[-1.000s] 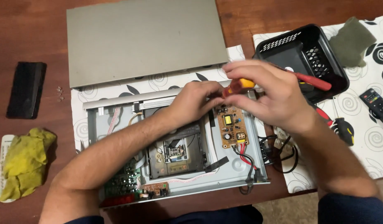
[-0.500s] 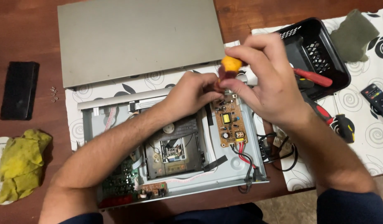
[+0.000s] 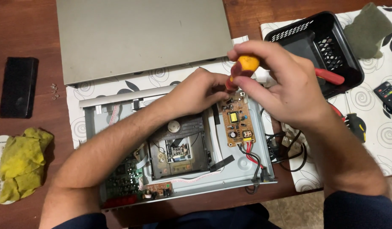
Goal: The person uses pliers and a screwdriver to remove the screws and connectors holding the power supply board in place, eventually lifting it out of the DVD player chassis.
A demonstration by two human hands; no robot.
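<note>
- Right hand [image 3: 285,87] wrapped around the yellow-and-red screwdriver [image 3: 242,70], held upright over the top corner of the brown circuit board [image 3: 235,121] in the open player chassis [image 3: 242,169].
- Left hand [image 3: 198,91] pinches near the tip; the tip itself is hidden.
- Step, as judged: working a board screw. Next move calls for keeping the driver vertical and steady.

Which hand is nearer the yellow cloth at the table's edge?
Left. The left hand is over the opened player's middle, its forearm passing nearer the yellow cloth; the right hand grips the screwdriver farther right.
</note>
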